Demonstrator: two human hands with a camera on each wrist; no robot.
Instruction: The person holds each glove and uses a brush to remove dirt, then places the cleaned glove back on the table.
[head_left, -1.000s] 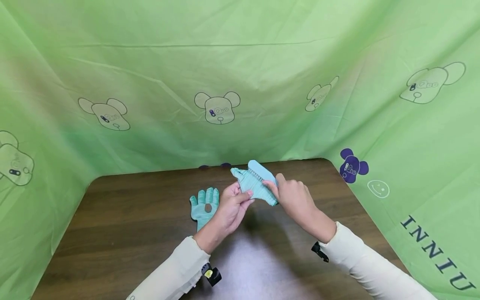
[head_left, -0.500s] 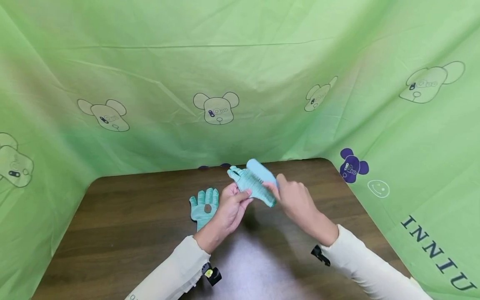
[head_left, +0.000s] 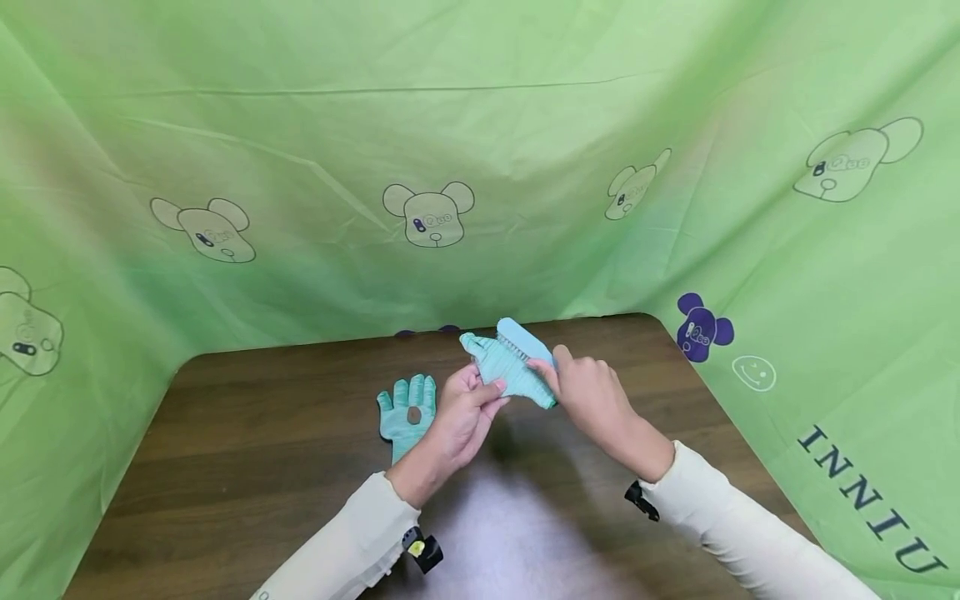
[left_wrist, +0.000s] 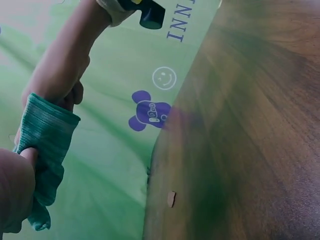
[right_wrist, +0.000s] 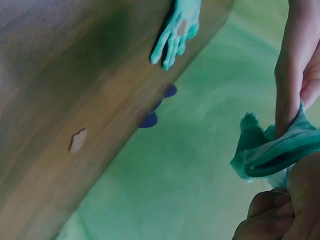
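My left hand (head_left: pixel 463 414) holds a teal knitted glove (head_left: pixel 504 365) above the table, thumb on top and fingers beneath. Its cuff points right and its fingers bunch at the far left. A light blue brush (head_left: pixel 527 340) is in my right hand (head_left: pixel 596 406), its bristles against the glove's upper side. In the right wrist view the held glove (right_wrist: pixel 280 150) shows its open cuff, while the brush is hidden there. A second teal glove (head_left: pixel 405 429) lies flat on the table to the left, a brown patch (head_left: pixel 414 414) on its palm; my left forearm covers its cuff.
A small brownish flat piece (right_wrist: pixel 77 140) lies on the wooden table (head_left: pixel 262 467) near its far edge, also seen in the left wrist view. A green printed cloth (head_left: pixel 315 150) hangs behind and at both sides of the table.
The held glove and brush tipped half a second ago, showing more of the glove's fingers and fewer bristles. Now they are tilted back, with the bristle row visible again. The lying glove stays put.
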